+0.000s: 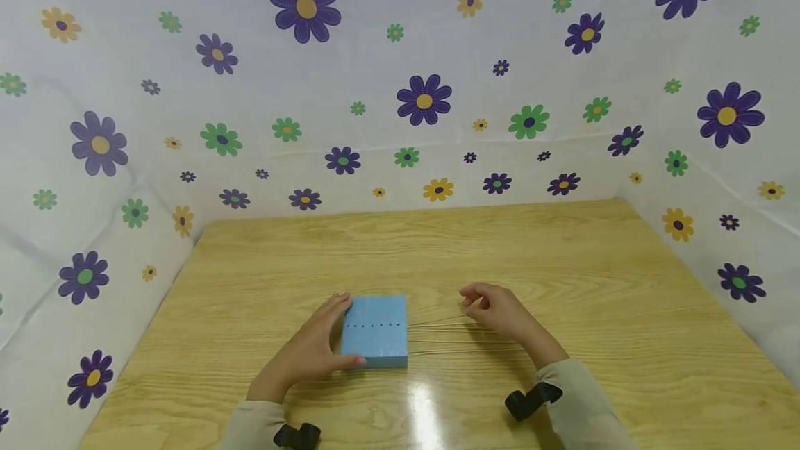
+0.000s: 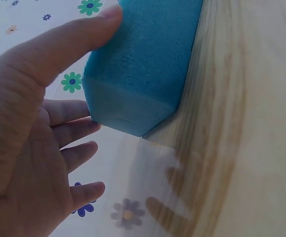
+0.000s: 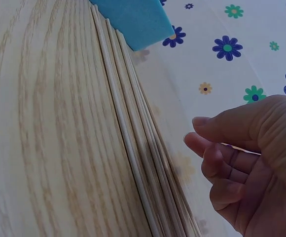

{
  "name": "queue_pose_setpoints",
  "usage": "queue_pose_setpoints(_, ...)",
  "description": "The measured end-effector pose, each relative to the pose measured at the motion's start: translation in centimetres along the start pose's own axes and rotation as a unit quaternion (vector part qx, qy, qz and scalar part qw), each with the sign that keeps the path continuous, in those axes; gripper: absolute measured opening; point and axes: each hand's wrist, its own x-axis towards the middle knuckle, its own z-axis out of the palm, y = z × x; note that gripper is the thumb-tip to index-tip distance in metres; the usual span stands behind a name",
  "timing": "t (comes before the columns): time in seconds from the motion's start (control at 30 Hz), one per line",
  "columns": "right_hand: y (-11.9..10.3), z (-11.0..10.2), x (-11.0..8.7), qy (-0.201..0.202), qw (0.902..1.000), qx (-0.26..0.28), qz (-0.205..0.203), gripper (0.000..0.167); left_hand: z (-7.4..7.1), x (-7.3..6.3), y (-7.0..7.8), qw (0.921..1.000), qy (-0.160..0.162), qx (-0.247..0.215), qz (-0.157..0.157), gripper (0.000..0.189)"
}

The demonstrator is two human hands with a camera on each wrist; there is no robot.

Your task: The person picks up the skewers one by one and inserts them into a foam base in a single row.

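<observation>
Left hand (image 1: pixel 309 347) has a blue block (image 1: pixel 375 339) between thumb and fingers, right hand (image 1: pixel 502 312)'s loosely curled by some thin sticks (image 1: pixel 440 329), wood table (image 1: pixel 281 259), flowery cloth (image 1: pixel 369 68) on the far side.

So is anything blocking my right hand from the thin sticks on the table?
Nothing visible does: only open space shows between your right hand and the thin sticks, and the blue block sits to their left.

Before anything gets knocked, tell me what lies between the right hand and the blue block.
Several thin sticks lie on the table between the right hand and the blue block; the head view shows this.
</observation>
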Motion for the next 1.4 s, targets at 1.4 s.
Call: queue_pose_setpoints(1.4,0.7,0.1,0.2,-0.023,0.9951,-0.096,-0.002,0.027,-2.1,0.8,0.4,0.9961,-0.088,0.001,-0.005,0.097)
